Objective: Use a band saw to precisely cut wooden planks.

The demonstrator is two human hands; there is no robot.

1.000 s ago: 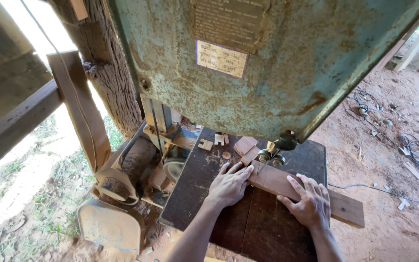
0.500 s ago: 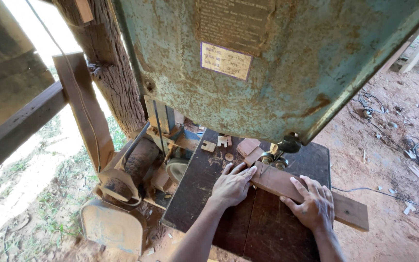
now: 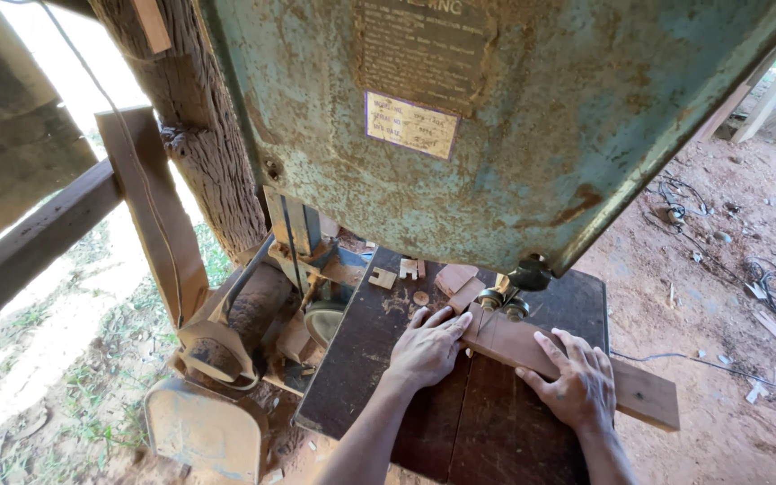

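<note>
Both hands lie flat on a wooden board (image 3: 577, 364) on the bandsaw's dark desk (image 3: 361, 359). The left hand (image 3: 426, 348), fingers spread, presses the board's end beside the blade guide (image 3: 507, 301); the right hand (image 3: 578, 384), open, holds its middle. Since a second ago the hands have hardly moved, suggesting a slow feed. Small offcuts (image 3: 406, 269) lie behind.

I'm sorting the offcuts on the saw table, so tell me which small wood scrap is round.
The small round disc, just beyond the left hand. The other scraps are angular: a notched piece and a pinkish block.
</note>
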